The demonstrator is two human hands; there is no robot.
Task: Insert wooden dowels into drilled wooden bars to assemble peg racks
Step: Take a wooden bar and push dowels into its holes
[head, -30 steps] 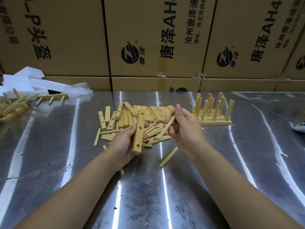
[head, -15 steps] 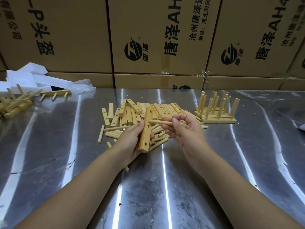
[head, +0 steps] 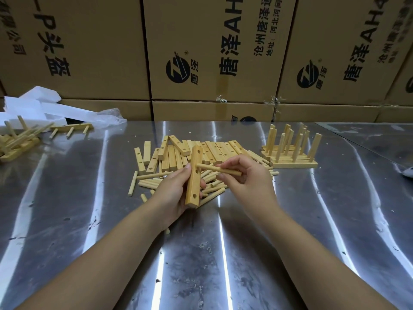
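Wooden bar (head: 193, 183) gripped upright by left hand (head: 172, 192); right hand (head: 251, 179) fingers (head: 232, 161) pinch dowel (head: 210, 168) sideways.

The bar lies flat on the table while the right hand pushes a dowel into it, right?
No. The head view shows the left hand holding the bar up off the table; the right hand does press a dowel into it.

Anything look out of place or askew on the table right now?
Finished peg racks at the far left lie tumbled in a heap, unlike the upright stack on the right. One stray dowel lies apart from the loose pile. No damage shows.
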